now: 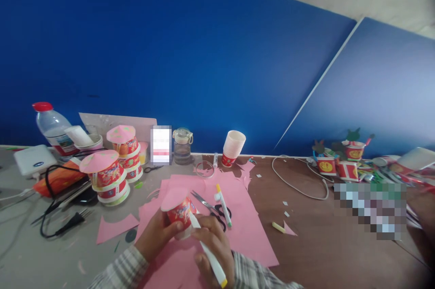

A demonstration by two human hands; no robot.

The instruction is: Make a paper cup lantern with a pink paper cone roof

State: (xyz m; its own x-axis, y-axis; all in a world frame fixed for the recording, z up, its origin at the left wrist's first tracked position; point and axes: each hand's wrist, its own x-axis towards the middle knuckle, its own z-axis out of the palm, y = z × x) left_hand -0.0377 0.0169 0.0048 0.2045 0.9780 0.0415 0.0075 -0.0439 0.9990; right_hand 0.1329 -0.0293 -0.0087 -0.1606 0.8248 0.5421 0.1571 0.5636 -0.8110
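Observation:
My left hand is wrapped round a red patterned paper cup that has a round pink paper top. In my right hand is a white marker with a yellow end pointing toward me; its other end is close against the cup, and I cannot tell whether it touches. Both hands are over pink paper sheets. Just beyond my right hand lie open scissors with dark handles. A second white marker, yellow at one end and green at the other, rests beside them.
Stacked cups with pink paper roofs stand at the left, near a black cable plug and a red-capped bottle. Behind are a clear jar and a tilted cup stack. Decorated cups and a white cable lie right.

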